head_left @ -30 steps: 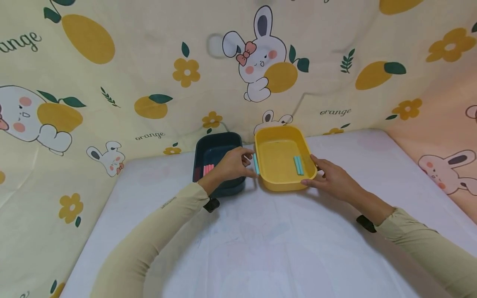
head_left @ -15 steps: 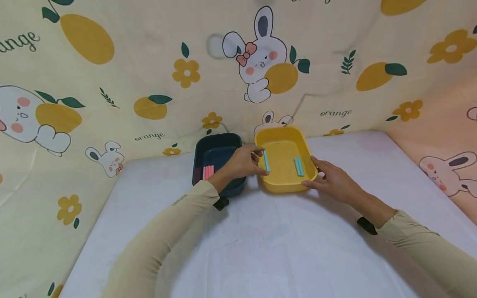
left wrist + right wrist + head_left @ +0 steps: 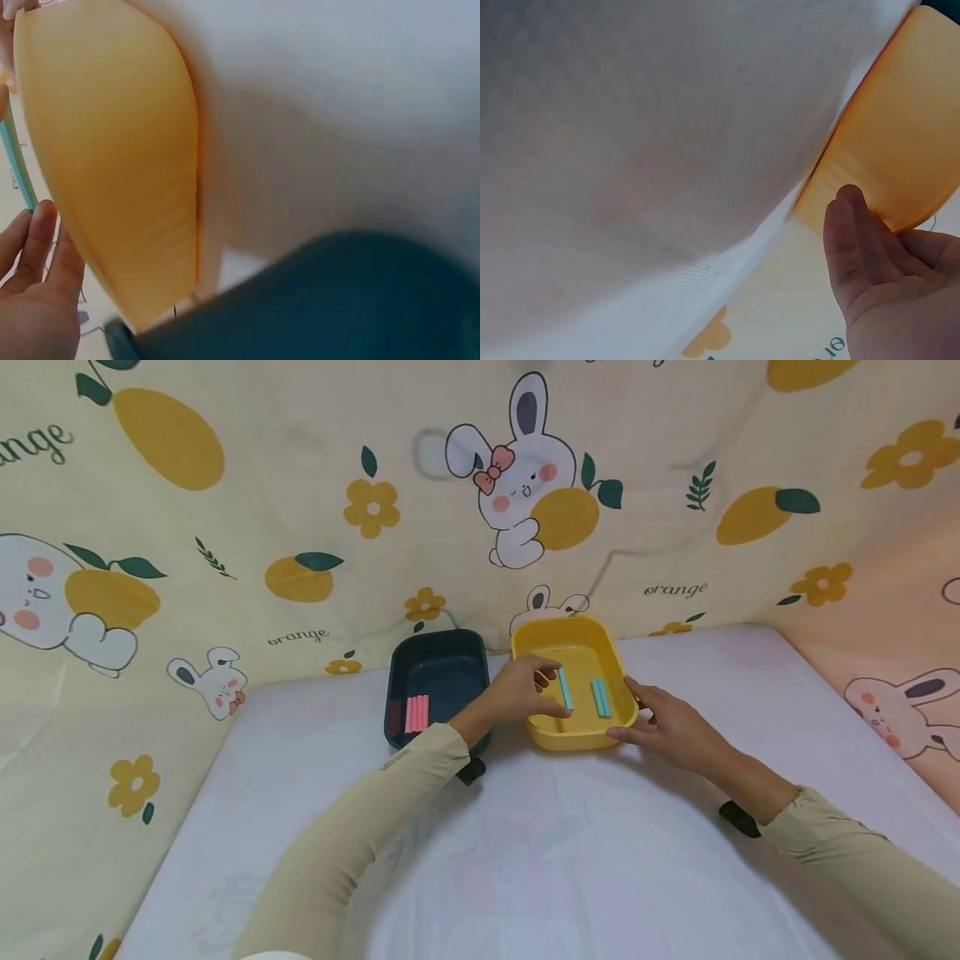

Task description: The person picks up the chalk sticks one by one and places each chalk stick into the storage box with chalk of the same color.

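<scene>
My left hand point(image 3: 517, 690) is over the left part of a yellow tray point(image 3: 572, 741). Between its thumb and fingertips it pinches the two ends of a slim light-blue stick point(image 3: 565, 688), chalk-like in look. In the left wrist view the stick point(image 3: 16, 159) runs from finger to finger beside the tray's wall point(image 3: 120, 150). Inside the tray, on the right, a pair of light-blue sticks point(image 3: 601, 698) lies side by side. My right hand point(image 3: 678, 723) grips the tray's near right corner, thumb at the front; the right wrist view shows its fingers point(image 3: 855, 232) against the outer wall.
A dark blue tray point(image 3: 438, 662) stands close on the left of the yellow one, with several pink sticks point(image 3: 417, 713) in a row inside. Both trays are on a white-covered table point(image 3: 525, 860), near a printed cloth backdrop point(image 3: 300, 485) behind.
My left hand has carried the light-blue stick rightward, from beside the yellow tray's left rim to above its inside. My right hand has kept its grip on the corner.
</scene>
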### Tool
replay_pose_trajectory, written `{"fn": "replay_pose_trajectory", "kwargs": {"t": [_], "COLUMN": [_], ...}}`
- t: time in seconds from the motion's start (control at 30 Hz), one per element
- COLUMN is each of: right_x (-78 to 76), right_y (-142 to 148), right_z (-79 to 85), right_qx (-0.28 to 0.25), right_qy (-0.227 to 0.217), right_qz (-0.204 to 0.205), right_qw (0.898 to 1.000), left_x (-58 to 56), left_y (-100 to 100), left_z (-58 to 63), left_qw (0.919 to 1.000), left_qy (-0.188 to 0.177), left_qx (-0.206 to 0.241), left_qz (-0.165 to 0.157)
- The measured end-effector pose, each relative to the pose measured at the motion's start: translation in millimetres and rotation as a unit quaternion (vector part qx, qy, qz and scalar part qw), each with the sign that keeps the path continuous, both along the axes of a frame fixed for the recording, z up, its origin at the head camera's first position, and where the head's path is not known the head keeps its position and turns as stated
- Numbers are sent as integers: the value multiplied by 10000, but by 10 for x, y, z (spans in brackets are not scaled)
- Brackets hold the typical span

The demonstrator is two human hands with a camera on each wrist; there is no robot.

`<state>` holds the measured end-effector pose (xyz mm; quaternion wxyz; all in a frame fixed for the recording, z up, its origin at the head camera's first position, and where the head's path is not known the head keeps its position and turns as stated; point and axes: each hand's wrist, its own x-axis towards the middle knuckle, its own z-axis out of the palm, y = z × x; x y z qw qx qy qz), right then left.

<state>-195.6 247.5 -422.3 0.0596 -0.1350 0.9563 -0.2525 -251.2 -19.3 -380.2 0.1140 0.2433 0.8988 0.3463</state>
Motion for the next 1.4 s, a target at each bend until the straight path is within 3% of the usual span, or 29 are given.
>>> {"fn": "replay_pose_trajectory", "kwargs": {"t": [0.4, 0.67, 0.83, 1.4], "right_x": [7, 2, 46, 63], "right_y": [-26, -61, -9, 23], "right_z": [16, 15, 34, 36], "right_qx": [-210, -326, -192, -211], "right_qy": [141, 151, 153, 169], "right_qz": [42, 137, 48, 96], "right_qw": [9997, 9993, 9997, 9996], "left_x": [-200, -227, -250, -210], "left_y": [345, 496, 610, 717], "left_z": [-82, -179, -238, -275], "left_qw": [9931, 9924, 9891, 9837], "left_qy": [311, 77, 245, -16], "left_qx": [-1114, -1227, -1449, -1755], "left_qz": [-166, 65, 36, 401]}}
